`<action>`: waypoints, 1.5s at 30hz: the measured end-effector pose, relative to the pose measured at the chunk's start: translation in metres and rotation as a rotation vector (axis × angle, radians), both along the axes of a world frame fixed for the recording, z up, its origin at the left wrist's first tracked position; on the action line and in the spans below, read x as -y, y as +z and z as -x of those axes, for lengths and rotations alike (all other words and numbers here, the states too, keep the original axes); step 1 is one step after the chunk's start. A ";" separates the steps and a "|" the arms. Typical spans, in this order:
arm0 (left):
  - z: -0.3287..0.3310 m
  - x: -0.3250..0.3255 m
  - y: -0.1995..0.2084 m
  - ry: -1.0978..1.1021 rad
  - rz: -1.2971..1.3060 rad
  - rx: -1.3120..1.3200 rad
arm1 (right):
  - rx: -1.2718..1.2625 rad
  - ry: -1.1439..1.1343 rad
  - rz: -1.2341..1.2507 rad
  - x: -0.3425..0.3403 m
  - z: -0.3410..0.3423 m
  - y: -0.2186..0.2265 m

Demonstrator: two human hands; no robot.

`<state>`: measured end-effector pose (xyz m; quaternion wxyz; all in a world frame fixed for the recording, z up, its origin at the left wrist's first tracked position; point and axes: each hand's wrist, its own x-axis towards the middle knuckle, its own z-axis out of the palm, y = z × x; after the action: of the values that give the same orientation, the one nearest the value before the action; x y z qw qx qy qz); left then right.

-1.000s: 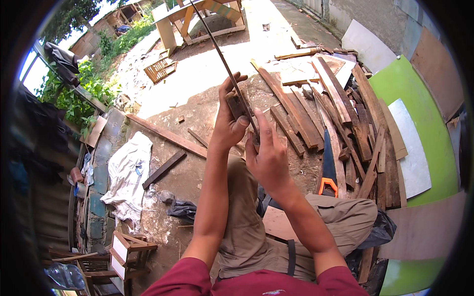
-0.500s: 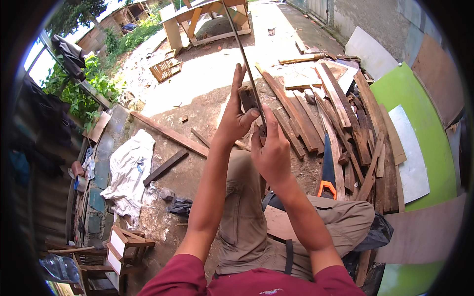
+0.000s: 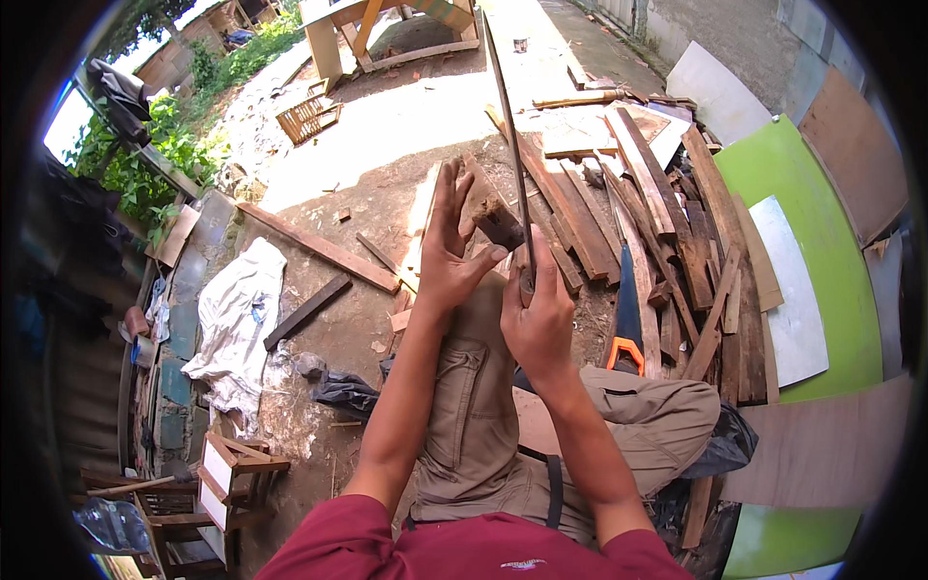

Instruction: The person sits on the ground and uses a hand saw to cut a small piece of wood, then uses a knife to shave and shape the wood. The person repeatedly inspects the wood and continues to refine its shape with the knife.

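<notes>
My left hand [image 3: 451, 237] is raised in front of me, fingers pointing up and thumb reaching right. Between its fingers and thumb sits a short brown piece of wood [image 3: 498, 223] with a dark, rough end. My right hand [image 3: 537, 324] is closed round the lower end of a long, thin, dark strip [image 3: 509, 106] that rises nearly upright, passing close against the wood. What the strip is made of I cannot tell. Whether it is joined to the wood is hidden. Both hands are above my bent knee.
To the right lies a pile of planks [image 3: 580, 222], with an orange-handled handsaw [image 3: 626, 353] leaning on it. Painted boards [image 3: 812, 222] stand beyond. On the left are a white cloth [image 3: 237, 324], loose wood pieces [image 3: 309, 311] and a small wooden frame [image 3: 232, 474]. A workbench [image 3: 416, 58] stands ahead.
The piece of wood has tilted and come lower and slightly right, showing more of its end. The strip stands more upright, and both hands have shifted a little. The view has turned slightly.
</notes>
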<state>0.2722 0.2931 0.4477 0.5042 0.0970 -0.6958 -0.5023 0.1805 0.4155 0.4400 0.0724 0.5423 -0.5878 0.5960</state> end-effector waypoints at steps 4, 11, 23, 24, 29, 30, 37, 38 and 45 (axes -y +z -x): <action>0.005 0.001 -0.015 0.114 0.076 -0.172 | 0.051 0.046 -0.045 0.005 0.003 0.004; 0.005 0.021 -0.010 0.551 0.588 0.126 | 0.033 0.068 0.037 0.014 0.008 0.021; 0.021 0.066 0.036 0.414 0.606 0.119 | 0.043 0.062 -0.072 0.014 0.025 0.038; 0.021 0.066 0.038 0.410 0.619 0.131 | 0.028 0.077 -0.024 0.015 0.025 0.040; 0.019 0.066 0.040 0.396 0.650 0.182 | -0.029 0.080 0.235 0.023 0.021 0.045; 0.019 0.065 0.040 0.395 0.642 0.179 | 0.017 0.066 0.121 0.025 0.021 0.045; 0.025 0.063 0.037 0.386 0.605 0.181 | 0.127 0.121 -0.069 0.032 0.032 0.044; 0.026 0.062 0.037 0.378 0.616 0.172 | 0.266 0.209 -0.149 0.028 0.033 0.045; 0.034 0.059 0.038 0.320 0.584 0.122 | 0.070 0.106 0.039 0.005 0.030 0.064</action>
<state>0.2381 0.2340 0.4861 0.5407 0.0864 -0.8151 -0.1895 0.1501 0.4102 0.5038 0.0306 0.5500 -0.5489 0.6288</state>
